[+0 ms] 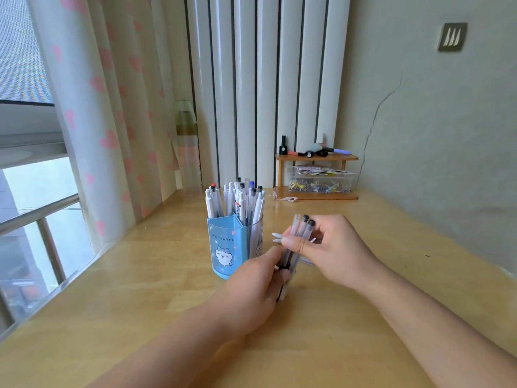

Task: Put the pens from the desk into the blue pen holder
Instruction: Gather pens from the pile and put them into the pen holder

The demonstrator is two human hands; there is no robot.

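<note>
Pens (235, 201) upright, crowding the blue pen holder (223, 245); both hands (333, 247) clasped round another bundle (298, 236).

My left hand (256, 278) low, fingers curled, gripping; right hand (333, 247) higher, thumb and fingers pinching. Forearms converge from bottom corners.

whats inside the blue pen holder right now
The blue pen holder holds many upright pens, mostly white, with black, red and blue tops, spread over its compartments. Their lower ends are hidden by the blue wall, so the bottom cannot be seen.
</note>
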